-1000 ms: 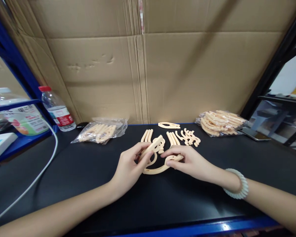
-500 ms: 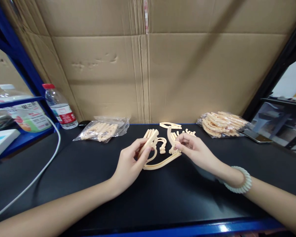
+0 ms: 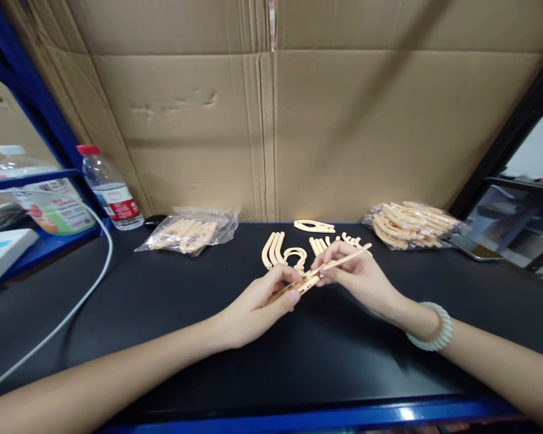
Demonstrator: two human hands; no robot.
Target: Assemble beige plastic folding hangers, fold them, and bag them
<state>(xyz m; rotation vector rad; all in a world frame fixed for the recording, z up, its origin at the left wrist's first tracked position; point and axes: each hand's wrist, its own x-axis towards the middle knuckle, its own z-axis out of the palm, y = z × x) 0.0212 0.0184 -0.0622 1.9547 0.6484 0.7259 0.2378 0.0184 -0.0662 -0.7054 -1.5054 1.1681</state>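
Pinched in my left hand (image 3: 265,304) is a beige, slotted piece of a folding clothes hanger (image 3: 308,284), held low over the desk. My right hand (image 3: 355,274) grips a slimmer beige hanger arm (image 3: 350,258), whose free end points up and right. The two pieces meet between my fingertips, which partly cover the joint. Just beyond my hands lie several curved hanger arms (image 3: 274,248) in a row and a hook-shaped piece (image 3: 294,254). More short beige pieces (image 3: 317,246) sit behind my right hand, partly hidden by it.
At the back stand a clear bag of beige parts (image 3: 185,232) on the left and a fuller bag (image 3: 411,224) on the right, by a phone (image 3: 475,247). A looped hanger frame (image 3: 314,226) lies between. A bottle (image 3: 113,190) and white cable (image 3: 102,271) are at left.
My hands have come together, and the pieces they hold now meet. The left piece has tipped from upright to nearly flat, and the right arm piece has swung over to point right.
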